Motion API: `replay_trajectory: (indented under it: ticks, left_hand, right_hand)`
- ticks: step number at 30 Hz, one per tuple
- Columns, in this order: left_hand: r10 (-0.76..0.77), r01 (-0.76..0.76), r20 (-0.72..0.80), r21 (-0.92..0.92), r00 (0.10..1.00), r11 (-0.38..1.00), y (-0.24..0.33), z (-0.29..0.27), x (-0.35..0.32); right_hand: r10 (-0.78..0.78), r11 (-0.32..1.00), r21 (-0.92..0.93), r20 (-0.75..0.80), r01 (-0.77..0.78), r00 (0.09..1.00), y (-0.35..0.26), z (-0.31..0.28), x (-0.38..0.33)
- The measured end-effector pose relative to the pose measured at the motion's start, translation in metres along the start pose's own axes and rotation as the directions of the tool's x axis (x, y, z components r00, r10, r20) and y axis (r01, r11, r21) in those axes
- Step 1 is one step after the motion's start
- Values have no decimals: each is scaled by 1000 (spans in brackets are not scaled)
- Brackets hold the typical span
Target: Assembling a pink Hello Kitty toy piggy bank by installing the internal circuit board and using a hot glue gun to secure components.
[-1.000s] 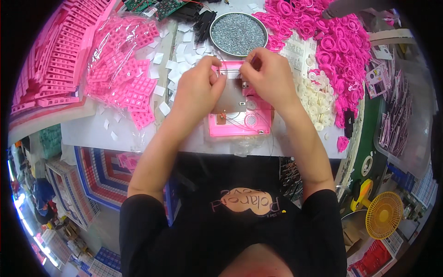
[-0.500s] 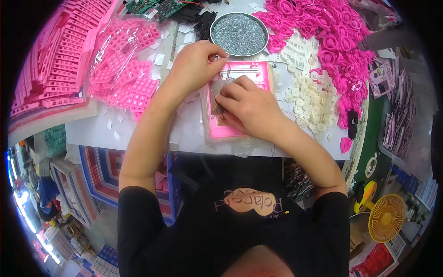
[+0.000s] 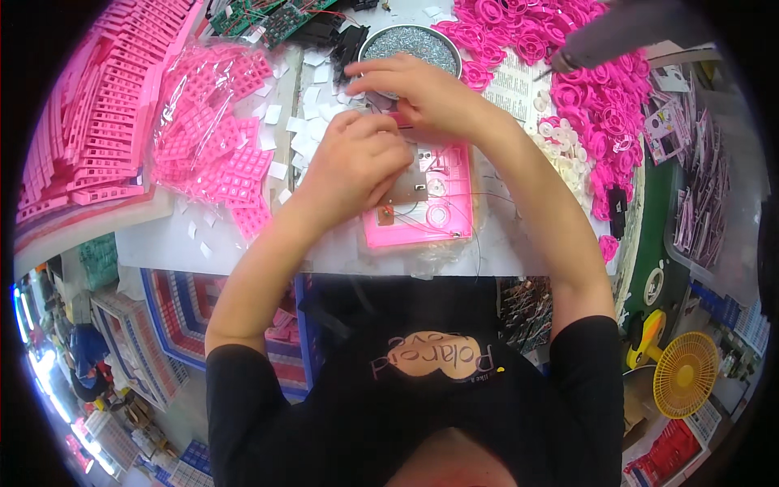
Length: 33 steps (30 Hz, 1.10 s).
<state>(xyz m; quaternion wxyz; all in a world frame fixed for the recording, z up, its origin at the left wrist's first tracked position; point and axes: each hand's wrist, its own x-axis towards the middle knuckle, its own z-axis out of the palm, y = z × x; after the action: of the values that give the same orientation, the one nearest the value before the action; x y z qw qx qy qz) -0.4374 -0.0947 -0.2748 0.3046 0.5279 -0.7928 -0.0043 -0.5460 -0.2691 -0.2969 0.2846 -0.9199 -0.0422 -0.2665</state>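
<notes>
A shallow pink plastic case (image 3: 457, 207) lies on a pale block in front of me, with a brown circuit board (image 3: 412, 188), thin wires and round parts inside. My left hand (image 3: 357, 166) is curled over the case's left side, at the board; its fingertips and whatever they pinch are hidden. Beyond the case, my right hand (image 3: 426, 93) reaches leftward with fingers stretched and apart, at the near rim of a round dish (image 3: 361, 55) of small metal screws. A dark part below that hand is mostly covered.
Bagged pink grids (image 3: 213, 122) and stacked pink strips (image 3: 122, 97) lie left. White paper squares (image 3: 304, 146) are scattered between. Black parts (image 3: 349, 45) and green circuit boards (image 3: 284, 23) lie far left. Pink rings (image 3: 600, 105), white discs (image 3: 564, 150) and a hanging grey tool (image 3: 608, 39) are right.
My right hand has moved from the case away toward the dish. My left hand has come nearer, onto the case's left side. More of the grey tool shows at the upper right.
</notes>
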Motion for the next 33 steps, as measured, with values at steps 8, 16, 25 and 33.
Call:
replay_trajectory:
  ticks: [8,16,25,33]
  left_hand:
    - [-334,303,-130,-214,934,929,1,10,-20]
    - [-355,353,-133,-41,925,935,-2,17,8]
    - [-208,192,193,94,959,977,-13,4,39]
    - [-9,-81,429,191,903,978,-6,15,57]
  right_hand:
    - [162,985,-66,69,-157,984,-19,-34,-22]
    - [354,861,-429,125,-272,927,-65,-39,-39]
    - [347,823,-513,111,-245,931,-110,-18,-68]
    - [406,833,-345,-149,-432,902,-116,-6,-89]
